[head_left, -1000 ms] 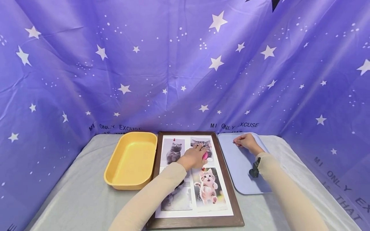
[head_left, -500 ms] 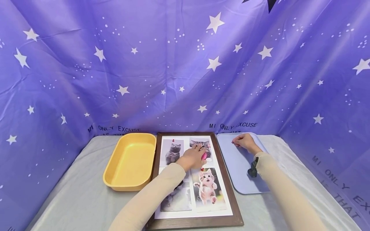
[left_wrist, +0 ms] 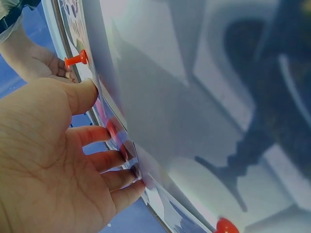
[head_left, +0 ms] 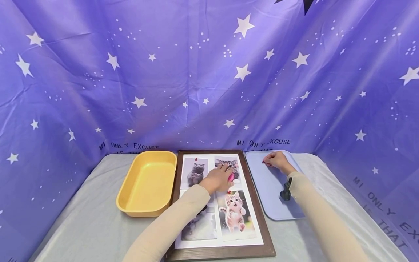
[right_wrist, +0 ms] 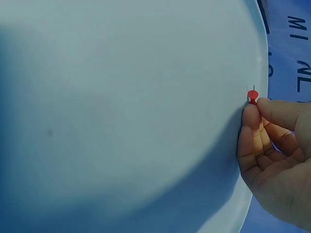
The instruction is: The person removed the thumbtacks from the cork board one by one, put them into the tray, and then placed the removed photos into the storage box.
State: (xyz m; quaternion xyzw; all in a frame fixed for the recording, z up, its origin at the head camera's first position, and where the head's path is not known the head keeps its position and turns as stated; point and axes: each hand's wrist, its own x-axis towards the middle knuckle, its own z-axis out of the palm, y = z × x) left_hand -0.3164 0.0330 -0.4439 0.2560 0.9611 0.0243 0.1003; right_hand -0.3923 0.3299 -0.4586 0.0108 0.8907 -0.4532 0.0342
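Note:
My left hand rests with extended fingers on the upper right cat photo, which lies on a white board in a brown frame. Over the blue tray, my right hand pinches a red push pin between thumb and forefinger, its needle pointing away from the fingers. One red pin stands in the top of the grey cat photo. Another red pin tops the kitten photo; it shows beside my left thumb in the left wrist view. My left forearm partly covers the lower left photo.
A yellow bin stands left of the frame on the grey tablecloth. Behind the table hangs a purple star-patterned curtain. A black wrist device sits on my right wrist, above the tray.
The whole head view has shifted slightly left. Both hands keep their places: the left on the photo, the right with the push pin over the tray.

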